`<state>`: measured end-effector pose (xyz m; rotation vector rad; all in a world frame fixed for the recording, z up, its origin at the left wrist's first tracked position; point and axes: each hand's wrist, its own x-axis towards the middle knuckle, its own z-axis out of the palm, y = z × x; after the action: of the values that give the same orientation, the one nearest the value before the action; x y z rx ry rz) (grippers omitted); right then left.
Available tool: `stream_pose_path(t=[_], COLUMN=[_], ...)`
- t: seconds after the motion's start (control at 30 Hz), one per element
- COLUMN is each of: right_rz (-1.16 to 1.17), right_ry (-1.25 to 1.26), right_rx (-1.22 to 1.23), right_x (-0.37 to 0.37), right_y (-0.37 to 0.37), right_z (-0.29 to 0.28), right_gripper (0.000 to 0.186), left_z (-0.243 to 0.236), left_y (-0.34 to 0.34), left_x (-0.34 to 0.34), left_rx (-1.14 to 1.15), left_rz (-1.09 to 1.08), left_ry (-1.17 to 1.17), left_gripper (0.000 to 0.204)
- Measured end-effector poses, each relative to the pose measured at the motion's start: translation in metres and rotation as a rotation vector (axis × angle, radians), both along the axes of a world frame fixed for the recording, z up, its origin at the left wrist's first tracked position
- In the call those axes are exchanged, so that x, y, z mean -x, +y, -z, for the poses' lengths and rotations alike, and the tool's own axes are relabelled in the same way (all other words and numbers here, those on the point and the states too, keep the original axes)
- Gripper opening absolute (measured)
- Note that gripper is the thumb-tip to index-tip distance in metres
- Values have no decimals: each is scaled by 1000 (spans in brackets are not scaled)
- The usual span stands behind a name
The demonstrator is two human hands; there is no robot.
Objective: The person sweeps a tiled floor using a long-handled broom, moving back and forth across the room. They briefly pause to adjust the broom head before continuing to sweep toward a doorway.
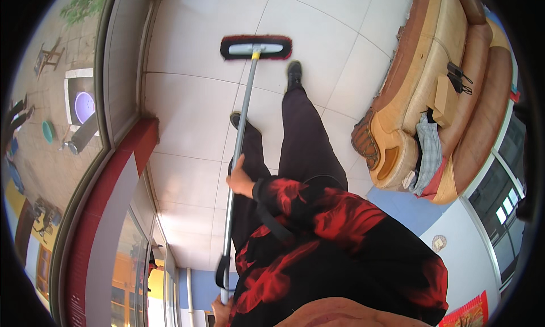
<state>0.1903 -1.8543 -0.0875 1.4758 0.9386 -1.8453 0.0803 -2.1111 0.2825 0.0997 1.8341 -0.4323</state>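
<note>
A flat dust mop point(245, 112) with a long silver pole runs from the lower left up to the middle of the floor. Its oval head point(233, 48), black with a red fringe, lies on the pale tiles just ahead of my shoes. My right hand point(241, 180) is wrapped round the pole about halfway along, its arm reaching across my body. Lower down, my left hand point(221, 312) closes on the pole's top end; part of it is hidden by my sleeve. A black strap point(222, 272) hangs at that end.
To the right stands a brown and tan sofa point(423, 108) bearing a cardboard box point(445, 101) and checked cloth point(427, 153). A window frame and red-edged sill point(145, 142) run along the left. Through the glass, a purple basin point(84, 106) is visible outside.
</note>
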Motion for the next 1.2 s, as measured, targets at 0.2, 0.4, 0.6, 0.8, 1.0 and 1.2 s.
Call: stream_pose_path(t=[0.2,0.4,0.6,0.8,1.0,1.2], right_rz=[82,379,356,243,12,-56], right_ry=[8,22,-68,-128,-136,-5], right_rx=[-270,-460,-661,-753,-684,-673], right_x=[-16,-47,-114,-184,-201,-186], right_y=[9,208,430,534,494,317], right_z=[35,99,124,87,93,97], right_gripper=[93,93,89,86,92,89], left_z=[29,127,251,302,267,193], left_y=[23,175,417,575,501,290], left_x=[-30,-51,-121,-206,-219,-196], left_rx=[-169,-326,-656,-707,-694,-457], left_rz=[-25,121,77,22,-89,-109], left_ry=[37,28,-97,-143,-146,-85], left_gripper=[26,29,33,41,34,32])
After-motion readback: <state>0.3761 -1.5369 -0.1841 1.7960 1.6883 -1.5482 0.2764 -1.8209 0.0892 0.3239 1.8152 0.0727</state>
